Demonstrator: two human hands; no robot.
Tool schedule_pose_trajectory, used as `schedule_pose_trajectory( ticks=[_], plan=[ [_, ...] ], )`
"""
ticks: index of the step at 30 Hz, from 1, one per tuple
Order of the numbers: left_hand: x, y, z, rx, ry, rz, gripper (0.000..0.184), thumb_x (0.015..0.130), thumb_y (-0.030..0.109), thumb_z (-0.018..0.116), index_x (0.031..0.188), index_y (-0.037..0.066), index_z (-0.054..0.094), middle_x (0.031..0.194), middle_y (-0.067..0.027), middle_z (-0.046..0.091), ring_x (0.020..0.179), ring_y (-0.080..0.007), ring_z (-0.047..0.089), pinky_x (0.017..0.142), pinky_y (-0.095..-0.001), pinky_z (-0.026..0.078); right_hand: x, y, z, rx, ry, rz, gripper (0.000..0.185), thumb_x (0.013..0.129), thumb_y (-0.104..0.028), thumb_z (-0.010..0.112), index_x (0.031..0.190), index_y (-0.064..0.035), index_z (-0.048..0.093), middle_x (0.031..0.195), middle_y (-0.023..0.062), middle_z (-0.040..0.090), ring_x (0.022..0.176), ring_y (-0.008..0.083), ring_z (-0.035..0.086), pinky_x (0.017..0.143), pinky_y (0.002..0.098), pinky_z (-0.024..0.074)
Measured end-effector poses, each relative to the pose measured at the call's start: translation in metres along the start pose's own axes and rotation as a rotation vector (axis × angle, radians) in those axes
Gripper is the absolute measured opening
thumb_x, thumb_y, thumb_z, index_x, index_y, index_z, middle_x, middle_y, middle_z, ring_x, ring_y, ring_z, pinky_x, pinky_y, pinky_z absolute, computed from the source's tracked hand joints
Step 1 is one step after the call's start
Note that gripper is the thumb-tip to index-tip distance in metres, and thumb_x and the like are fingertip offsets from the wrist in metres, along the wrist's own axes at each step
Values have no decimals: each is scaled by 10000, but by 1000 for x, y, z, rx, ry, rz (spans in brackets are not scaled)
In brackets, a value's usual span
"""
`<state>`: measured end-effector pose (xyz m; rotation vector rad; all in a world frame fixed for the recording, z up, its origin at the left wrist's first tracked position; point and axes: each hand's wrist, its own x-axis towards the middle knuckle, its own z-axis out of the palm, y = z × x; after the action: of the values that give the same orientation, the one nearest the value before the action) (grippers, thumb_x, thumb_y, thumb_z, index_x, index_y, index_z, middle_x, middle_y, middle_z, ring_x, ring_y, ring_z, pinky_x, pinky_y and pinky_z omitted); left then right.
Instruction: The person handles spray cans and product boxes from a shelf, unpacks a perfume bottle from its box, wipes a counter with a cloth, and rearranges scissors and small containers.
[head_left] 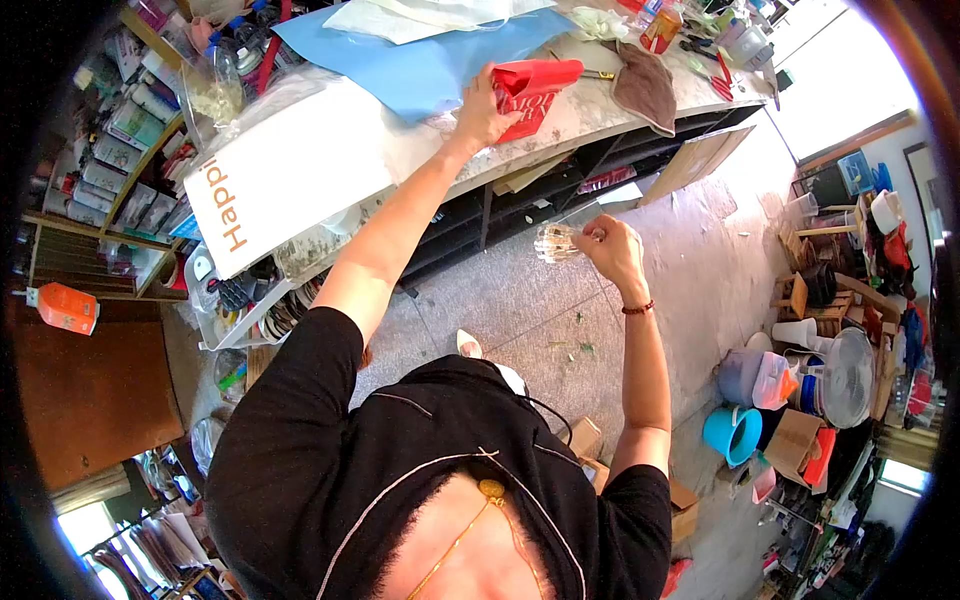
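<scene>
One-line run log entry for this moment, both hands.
left hand: gripping red printed package, at counter edge | right hand: holding clear item, out over floor | brown cloth: on counter

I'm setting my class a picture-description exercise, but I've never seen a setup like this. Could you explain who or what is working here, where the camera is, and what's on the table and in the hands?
There is no robot: this is a person working with bare hands. The single picture comes from a camera worn on the head, looking down, so the person's chest fills the bottom.

The left hand holds a red package with white lettering at the table. The right hand holds a clear object out over the floor; exactly what it is, I cannot tell.

On the table lie a blue sheet, a white sheet with orange letters and a brown cloth.
</scene>
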<state>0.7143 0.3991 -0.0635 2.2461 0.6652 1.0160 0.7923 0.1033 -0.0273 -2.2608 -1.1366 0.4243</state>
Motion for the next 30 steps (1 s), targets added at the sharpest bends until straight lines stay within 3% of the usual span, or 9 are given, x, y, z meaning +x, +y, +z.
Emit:
schedule_pose_trajectory(
  ticks=[9, 11, 13, 16, 18, 21, 25, 29, 30],
  plan=[
    [-28, 42, -16, 198, 75, -170, 945, 610, 293, 758, 1281, -78, 207, 1203, -248, 400, 1127, -353, 395, 975, -414, 312, 0, -24, -11, -47, 5, -31, 296, 622, -329, 637, 753, -64, 631, 703, 123, 624, 697, 276, 607, 647, 352, 463],
    [-65, 84, -32, -303, -5, 57, 927, 673, 335, 728, 1317, -36, 175, 1172, -216, 428, 1101, -302, 434, 938, -399, 345, -1, -30, -10, -27, 23, -51, 293, 637, -326, 632, 751, -56, 629, 688, 127, 619, 687, 275, 607, 636, 349, 463],
    [-116, 107, -29, -462, -307, -107, 843, 705, 377, 703, 1284, -42, 255, 1157, -187, 447, 1093, -258, 444, 953, -370, 328, 0, -38, -12, 9, 43, -107, 292, 668, -319, 622, 751, -39, 623, 671, 133, 613, 667, 274, 608, 616, 342, 462],
    [-165, 114, -23, -602, -391, -221, 724, 711, 366, 706, 1225, 2, 349, 1102, -137, 495, 1003, -223, 508, 820, -333, 445, -5, -57, -18, 61, 35, -188, 303, 725, -328, 604, 736, -25, 609, 641, 132, 603, 626, 289, 600, 582, 353, 453],
    [-169, 135, -37, -1058, -309, -631, 551, 737, 325, 692, 1128, 50, 416, 1006, -79, 543, 822, -142, 559, 572, -249, 483, -10, -74, -20, 40, 79, -238, 315, 753, -336, 587, 725, -22, 600, 627, 137, 597, 610, 300, 594, 569, 362, 447],
    [-175, 137, -44, -1109, -143, -611, 442, 748, 274, 688, 1056, 77, 440, 917, -32, 564, 672, -78, 539, 420, -188, 407, -14, -88, -13, -56, 203, -332, 367, 818, -354, 535, 691, -10, 567, 582, 160, 571, 572, 328, 575, 531, 384, 428],
    [-184, 129, -55, -1100, -64, -651, 398, 781, 315, 646, 1027, 78, 442, 885, -33, 571, 623, -84, 525, 405, -186, 385, -13, -98, -4, 26, 199, -341, 373, 846, -324, 510, 694, 14, 543, 545, 181, 513, 509, 309, 540, 497, 367, 397],
    [-195, 104, -64, -1312, -303, -696, 472, 817, 482, 523, 1048, 73, 474, 874, -64, 575, 594, -125, 564, 357, -190, 419, -21, -116, -16, 153, 114, -616, 232, 844, -206, 513, 779, 13, 551, 581, 122, 542, 516, 202, 541, 518, 284, 415],
    [-196, 104, -78, -1516, -388, -884, 476, 794, 406, 579, 1109, 64, 474, 968, -78, 559, 790, -164, 547, 587, -283, 431, -22, -117, -26, 271, 63, -607, 205, 848, -192, 508, 817, 3, 563, 641, 87, 561, 563, 152, 535, 537, 258, 414]
  ],
)
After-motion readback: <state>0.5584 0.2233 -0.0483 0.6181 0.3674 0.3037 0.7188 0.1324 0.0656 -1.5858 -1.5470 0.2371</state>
